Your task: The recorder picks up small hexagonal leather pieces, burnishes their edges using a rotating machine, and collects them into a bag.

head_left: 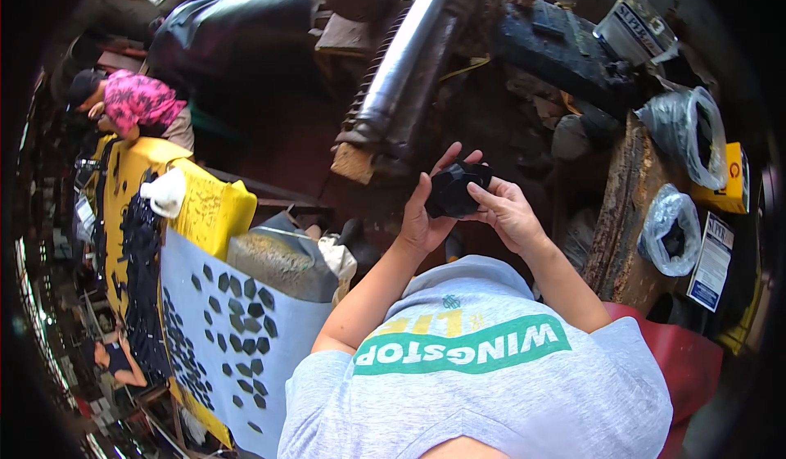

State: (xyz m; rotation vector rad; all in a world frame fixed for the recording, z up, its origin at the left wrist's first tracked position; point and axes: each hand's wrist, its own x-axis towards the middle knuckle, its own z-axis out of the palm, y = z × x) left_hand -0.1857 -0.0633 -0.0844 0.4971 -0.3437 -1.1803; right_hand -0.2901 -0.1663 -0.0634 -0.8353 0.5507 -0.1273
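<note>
Between my two hands, in front of my chest, is a black faceted piece point(455, 190) with flat, angular sides, like joined panels. My left hand point(419, 220) cups it from the left, thumb raised beside it and fingers reaching behind. The right hand point(509, 212) grips its right side, the thumb pressed on the front face. Some of the fingers are hidden behind the piece. To my left, many-sided black pieces point(252, 311) lie spread in rows on a pale sheet point(288, 346).
Ahead stands a machine with a shiny metal roller point(403, 58) and a wooden block point(352, 164). At right, plastic bags point(671, 230) and a yellow box point(729, 179) flank a worn wooden beam point(618, 205). Yellow-covered tables line the left; a person in pink point(143, 101) bends there.
</note>
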